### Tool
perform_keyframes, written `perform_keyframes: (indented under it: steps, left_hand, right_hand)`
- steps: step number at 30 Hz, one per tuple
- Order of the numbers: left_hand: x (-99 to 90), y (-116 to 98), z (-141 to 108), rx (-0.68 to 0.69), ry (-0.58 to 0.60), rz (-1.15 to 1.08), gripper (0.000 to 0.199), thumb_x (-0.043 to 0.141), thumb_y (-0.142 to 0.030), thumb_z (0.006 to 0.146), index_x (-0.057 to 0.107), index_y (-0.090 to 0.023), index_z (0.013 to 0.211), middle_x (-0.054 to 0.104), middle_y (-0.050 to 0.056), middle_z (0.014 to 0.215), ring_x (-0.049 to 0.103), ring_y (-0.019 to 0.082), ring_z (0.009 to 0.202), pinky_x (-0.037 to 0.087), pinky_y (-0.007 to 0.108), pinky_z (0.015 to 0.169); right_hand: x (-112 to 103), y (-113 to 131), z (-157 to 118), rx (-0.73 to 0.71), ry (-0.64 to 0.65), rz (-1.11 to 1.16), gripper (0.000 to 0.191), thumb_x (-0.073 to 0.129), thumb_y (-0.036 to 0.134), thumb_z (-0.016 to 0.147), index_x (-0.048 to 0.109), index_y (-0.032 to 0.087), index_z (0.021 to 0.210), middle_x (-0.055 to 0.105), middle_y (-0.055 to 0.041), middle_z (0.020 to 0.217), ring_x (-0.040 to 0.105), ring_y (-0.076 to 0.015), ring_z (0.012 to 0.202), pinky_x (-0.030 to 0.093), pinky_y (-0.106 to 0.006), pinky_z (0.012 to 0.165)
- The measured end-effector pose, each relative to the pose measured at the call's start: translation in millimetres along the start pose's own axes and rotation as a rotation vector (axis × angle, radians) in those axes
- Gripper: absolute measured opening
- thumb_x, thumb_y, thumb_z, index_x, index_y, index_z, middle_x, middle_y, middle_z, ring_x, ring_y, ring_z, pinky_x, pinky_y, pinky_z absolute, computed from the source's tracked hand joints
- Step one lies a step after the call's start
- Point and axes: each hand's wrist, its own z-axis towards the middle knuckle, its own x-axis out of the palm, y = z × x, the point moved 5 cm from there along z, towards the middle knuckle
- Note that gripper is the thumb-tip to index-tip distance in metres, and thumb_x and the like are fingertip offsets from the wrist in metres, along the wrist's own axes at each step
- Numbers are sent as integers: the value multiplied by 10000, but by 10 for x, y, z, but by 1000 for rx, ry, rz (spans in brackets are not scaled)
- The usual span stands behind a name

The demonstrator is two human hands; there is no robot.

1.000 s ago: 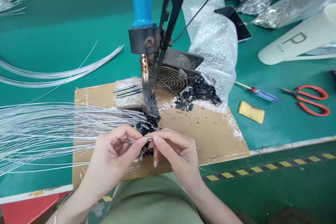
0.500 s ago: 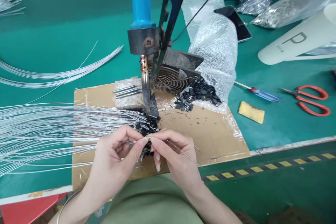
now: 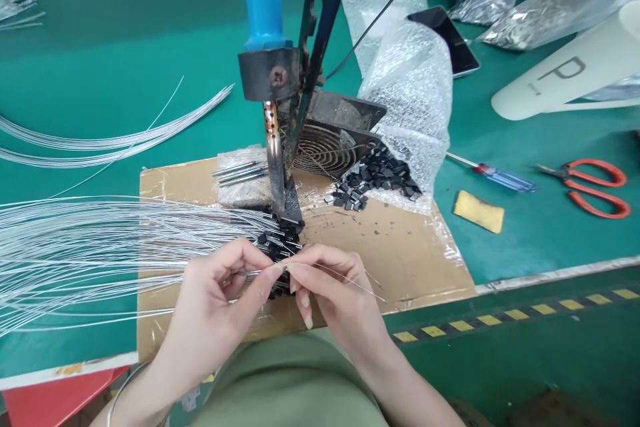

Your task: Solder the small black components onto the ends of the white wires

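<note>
Over the front of the cardboard sheet [image 3: 425,260], my left hand [image 3: 215,300] and my right hand [image 3: 345,293] meet fingertip to fingertip. The left thumb and forefinger pinch a thin wire [image 3: 253,272]. My right hand is closed in a pinch on a fine wire [image 3: 369,290], which trails out to the right. The point between the fingertips is too small to make out. Just behind lies a pile of black connectors [image 3: 283,240] on the ends of a bundle of white wires [image 3: 90,240]. A soldering iron [image 3: 263,13] in a stand points down above them.
A small round-grilled fan [image 3: 325,150] stands behind the iron. Loose black connector pieces [image 3: 380,173] spill from bubble wrap [image 3: 410,87]. On the right lie a screwdriver [image 3: 505,179], a yellow sponge [image 3: 479,212], and red-handled cutters [image 3: 597,180]. More wires [image 3: 150,140] lie back left.
My right hand has turned slightly and its lower fingers have shifted a little right and down. The fine wire's trailing end has risen slightly. Both hands keep their pinch.
</note>
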Motion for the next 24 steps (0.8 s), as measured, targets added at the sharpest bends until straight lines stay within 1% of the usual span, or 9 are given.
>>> perform_keyframes:
  steps: [7,10,13,19,24]
  left_hand:
    - [4,17,-7,15,-59,-14,211,700,-341,977,721,-206,817,712,6,707,579,120,602,345,243,522]
    - [28,32,-22,19,-66,-18,205,688,-326,991,726,-205,829,730,10,727,605,127,629,368,245,538]
    - [49,43,-25,36,-101,-7,195,689,-317,991,727,-200,840,736,18,747,628,136,658,384,248,552]
    - [75,71,-32,82,-192,-4,193,691,-317,997,716,-196,849,715,11,727,603,125,632,389,245,550]
    - [73,81,-44,84,-215,-24,198,703,-329,993,720,-192,850,724,19,727,620,130,645,403,239,554]
  right_hand:
    - [-2,-16,-9,-14,-5,3,120,873,326,850,879,208,828,720,15,648,608,-60,417,540,-147,403]
    - [7,-19,-8,-20,-11,17,125,876,331,848,877,208,825,717,17,645,610,-63,413,539,-148,400]
    - [23,-21,-4,-22,-27,33,132,885,335,832,876,206,811,714,16,639,608,-66,409,531,-148,391]
    - [45,-64,11,-37,-86,87,120,897,331,802,884,213,816,717,8,623,587,-70,410,537,-158,388]
    - [48,-89,17,-45,-97,105,107,895,327,806,882,221,805,727,7,634,602,-74,420,547,-157,393]
